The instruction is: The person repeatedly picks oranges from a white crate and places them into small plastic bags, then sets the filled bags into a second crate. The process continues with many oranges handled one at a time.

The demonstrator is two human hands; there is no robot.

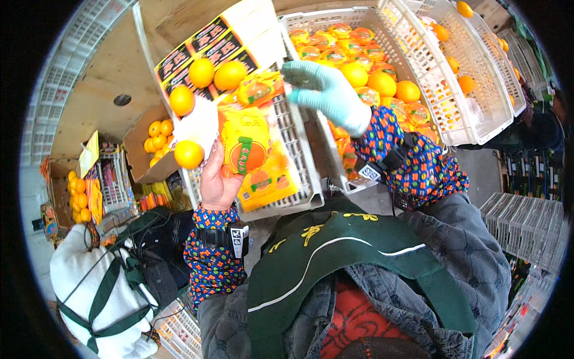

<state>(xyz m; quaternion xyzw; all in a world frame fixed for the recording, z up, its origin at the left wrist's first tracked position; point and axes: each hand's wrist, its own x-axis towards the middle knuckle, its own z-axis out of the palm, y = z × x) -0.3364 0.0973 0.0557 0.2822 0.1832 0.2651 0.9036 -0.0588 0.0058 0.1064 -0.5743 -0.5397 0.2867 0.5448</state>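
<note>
My bare left hand (pixel 219 181) holds an orange in a printed yellow plastic wrapper (pixel 246 139), its fingers mostly hidden beneath it. Under it lies a stack of flat printed yellow wrappers (pixel 276 179) on an upturned white plastic crate (pixel 309 179). A second wrapped orange (pixel 256 91) sits just beyond. In a pale teal glove, my right hand (pixel 325 92) is raised between that fruit and a white crate of wrapped oranges (pixel 376 20), thumb apart from the fingers, nothing in its grasp. One loose orange (pixel 188 154) rests beside my left wrist, near a white crumpled sheet (pixel 197 123).
Label sheets (pixel 210 38) with loose oranges (pixel 201 72) lie at the far side. Tilted white crates (pixel 484 89) stand at right. Cardboard boxes (pixel 139 139) of oranges stand at left. A co-worker in a white top (pixel 85 278) is close at lower left.
</note>
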